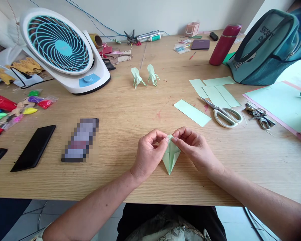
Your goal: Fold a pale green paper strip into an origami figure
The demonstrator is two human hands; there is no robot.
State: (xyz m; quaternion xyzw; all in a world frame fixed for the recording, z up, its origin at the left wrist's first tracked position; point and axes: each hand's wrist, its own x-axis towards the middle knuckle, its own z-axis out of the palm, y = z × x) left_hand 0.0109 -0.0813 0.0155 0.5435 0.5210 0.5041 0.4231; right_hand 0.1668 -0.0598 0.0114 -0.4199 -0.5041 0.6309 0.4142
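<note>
- From the head, the view looks down on a light brown wooden table (120, 117). Its near edge runs straight across, just in front of the person's lap, and both bare arms reach in over it.
- To the left, plain wood lies between the left hand (150, 154) and a flat phone-shaped thing, blurred into squares (80, 140). A flat black phone (33, 149) lies past that.
- Ahead, more plain wood runs up to two small pale green folded-paper figures (153, 75), the pair standing side by side near a white and blue round fan (62, 47).
- To the right, the room is tighter. A flat pale green paper strip (192, 112) lies just past the right hand (199, 152). White-handled scissors (217, 109) lie near it, with a bunch of metal keys (259, 115) beside them.
- The folded pale green paper (171, 157), shaped like a kite, is between the hands near the front edge. Its long sharp tip points to the person.
- The left hand is nearly closed, thumb and finger pinching the paper's upper left side.
- The right hand pinches the upper right side the same way. I can't tell if the paper touches the wood.
</note>
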